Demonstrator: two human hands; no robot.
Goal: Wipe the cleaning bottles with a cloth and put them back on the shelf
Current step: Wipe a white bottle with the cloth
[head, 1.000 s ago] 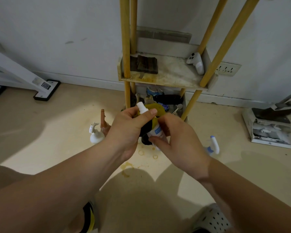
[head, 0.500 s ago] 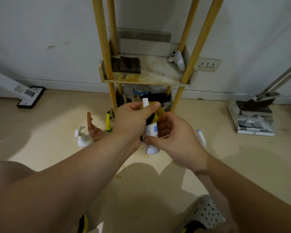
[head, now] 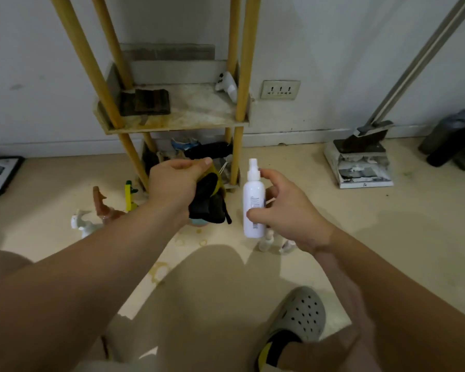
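My right hand (head: 287, 213) holds a white spray bottle (head: 253, 202) upright by its side, above the floor. My left hand (head: 175, 186) is closed on a black and yellow cloth (head: 210, 202) that hangs down, a short gap to the left of the bottle. The wooden shelf (head: 177, 122) with yellow poles stands against the wall just behind both hands; its middle board carries a dark sponge block (head: 145, 102) and a white trigger bottle (head: 227, 85). More bottles stand on the floor: a white one (head: 82, 224), a brown one (head: 102, 205) and a yellow one (head: 129, 194).
Small white bottles (head: 267, 241) lie on the floor under my right hand. The shelf's bottom tier (head: 199, 151) holds dark clutter. A dustpan and broom (head: 360, 159) stand at the right wall, a wall socket (head: 279, 89) beside the shelf. My sandalled foot (head: 293, 323) is near the bottom.
The cloth and bottle have come apart: my left hand pulled the cloth off to the left, my right hand carried the bottle to the right. The view has shifted to the right.
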